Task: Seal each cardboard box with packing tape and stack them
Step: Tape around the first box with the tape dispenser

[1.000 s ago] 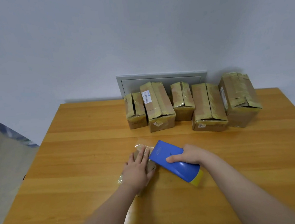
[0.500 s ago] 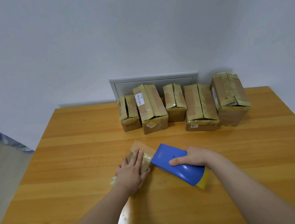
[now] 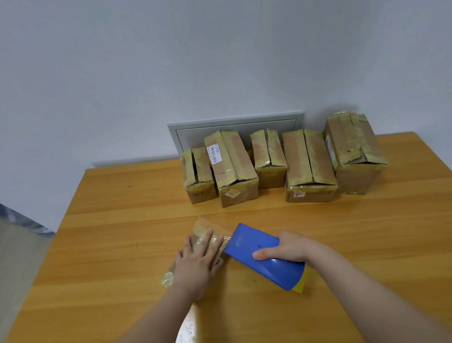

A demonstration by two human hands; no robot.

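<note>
A small flat cardboard box, wrapped in clear tape, lies on the wooden table. My left hand presses flat on top of it with straight fingers. My right hand grips a blue tape dispenser with a yellow end. The dispenser's front edge sits against the box's right side. Most of the small box is hidden under my left hand.
Several taped cardboard boxes stand in a row at the back of the table, against the wall. Behind them a grey panel is set in the wall. The table's left edge drops off to the floor.
The dispenser has slid a little to the right, away from the box, trailing tape. My left hand stays pressed on the box. The view has shifted slightly.
</note>
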